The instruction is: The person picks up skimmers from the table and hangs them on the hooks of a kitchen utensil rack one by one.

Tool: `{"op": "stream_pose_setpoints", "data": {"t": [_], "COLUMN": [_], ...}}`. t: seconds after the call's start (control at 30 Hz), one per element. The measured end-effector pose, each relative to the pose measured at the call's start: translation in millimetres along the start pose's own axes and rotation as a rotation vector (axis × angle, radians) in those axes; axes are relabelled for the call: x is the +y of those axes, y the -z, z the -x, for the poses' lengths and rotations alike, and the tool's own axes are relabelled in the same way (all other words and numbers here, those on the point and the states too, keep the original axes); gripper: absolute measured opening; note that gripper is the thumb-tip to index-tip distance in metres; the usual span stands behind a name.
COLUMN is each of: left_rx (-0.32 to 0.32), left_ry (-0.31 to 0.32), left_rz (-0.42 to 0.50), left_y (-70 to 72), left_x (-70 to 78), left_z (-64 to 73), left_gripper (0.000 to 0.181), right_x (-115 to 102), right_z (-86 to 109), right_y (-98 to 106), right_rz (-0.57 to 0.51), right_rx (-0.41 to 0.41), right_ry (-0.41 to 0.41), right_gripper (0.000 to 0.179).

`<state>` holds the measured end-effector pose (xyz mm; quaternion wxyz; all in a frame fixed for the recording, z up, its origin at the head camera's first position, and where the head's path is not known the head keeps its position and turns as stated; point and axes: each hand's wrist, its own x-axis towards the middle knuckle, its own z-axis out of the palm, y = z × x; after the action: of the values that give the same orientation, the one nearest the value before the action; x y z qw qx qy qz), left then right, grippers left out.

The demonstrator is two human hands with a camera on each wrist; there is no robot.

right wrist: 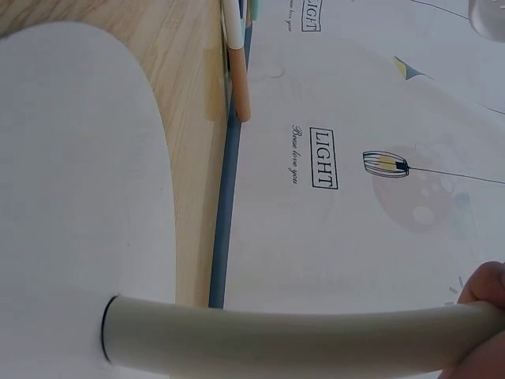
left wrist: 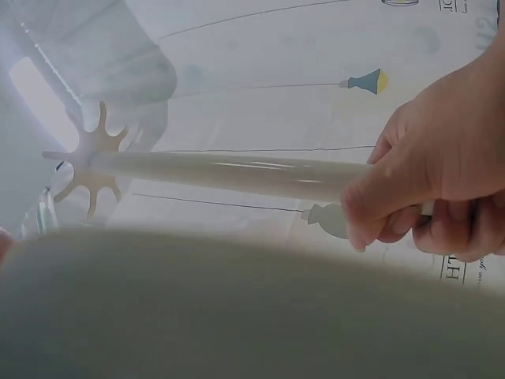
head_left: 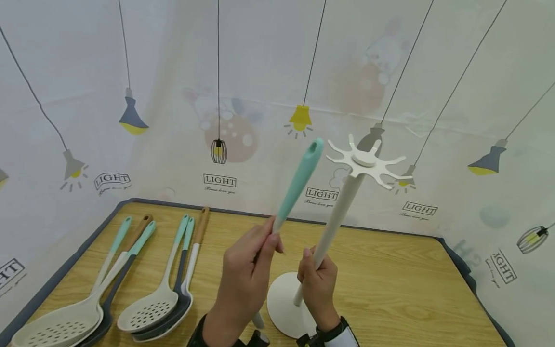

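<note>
In the head view my left hand [head_left: 243, 274] pinches a kitchen utensil [head_left: 299, 185] by its mint-green handle, which points up and right. Its working end is hidden behind the hand and wrist. A large blurred pale surface fills the bottom of the left wrist view. My right hand [head_left: 318, 284] grips the pole of a white utensil stand [head_left: 340, 212], its fingers wrapped round it. On top is a ring of curved hooks [head_left: 364, 161] with nothing hung on them. The round base [head_left: 286, 308] is low in the head view; the right wrist view shows the pole joining it.
On the left of the wooden table [head_left: 390, 274] lie two stacks of utensils. One has a slotted skimmer [head_left: 65, 323] on top, the other a smaller slotted spoon [head_left: 149, 311]. Their handles are mint green or brown. A printed cloth [head_left: 260, 72] hangs behind the table.
</note>
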<state>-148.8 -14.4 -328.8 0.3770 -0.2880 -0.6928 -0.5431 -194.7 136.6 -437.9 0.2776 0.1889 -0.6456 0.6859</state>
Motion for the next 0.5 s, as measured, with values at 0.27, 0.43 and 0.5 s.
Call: {"op": "stream_pose_setpoints", "data": {"t": [0.27, 0.43, 0.5], "left_rx": [-0.025, -0.033, -0.034], "left_ry": [0.003, 0.010, 0.010], "left_rz": [0.015, 0.015, 0.016], "left_y": [-2.9, -3.2, -3.5], "left_x": [1.8, 2.3, 2.3], "left_z": [1.6, 1.8, 2.0], "left_gripper": [0.024, 0.024, 0.023], "right_x": [1.1, 2.8, 2.9], "right_z": [0.5, 0.7, 0.8], "right_y": [0.1, 0.1, 0.1], "right_rz": [0.005, -0.003, -0.004], "right_rx": [-0.004, -0.009, -0.009], "right_ry": [0.020, 0.031, 0.033], "right_gripper": [0.026, 0.026, 0.026]}}
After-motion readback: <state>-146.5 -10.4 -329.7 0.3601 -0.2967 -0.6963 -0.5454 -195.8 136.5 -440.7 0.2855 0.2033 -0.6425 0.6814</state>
